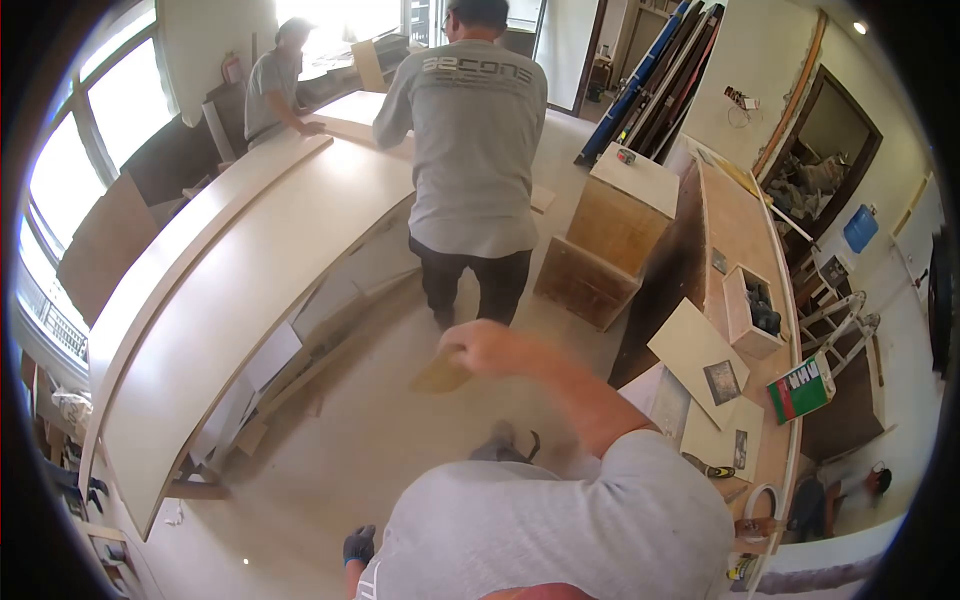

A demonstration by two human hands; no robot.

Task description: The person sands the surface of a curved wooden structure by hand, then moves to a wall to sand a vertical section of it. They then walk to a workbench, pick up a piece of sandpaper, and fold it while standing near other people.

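My right hand (485, 346) is bare and blurred, held out over the floor with its fingers closed on a thin tan piece (441, 373). Low in the view, beside my grey shirt, is my left hand (359, 544) in a dark glove with a blue cuff; its fingers are too small to read. Left of both hands a long curved white panel (250, 260) stands raised, with a raised strip along its far edge. A person in a grey shirt (470, 150) stands at its right side, back to me. Another person (275, 90) has a hand on its far end.
Wooden boxes (605, 230) stand right of centre. On the long wooden bench (725, 215) at the right are loose boards (700, 360), an open box (752, 310), a green and red can (800, 390) and tools. A stepladder (838, 320) stands behind it.
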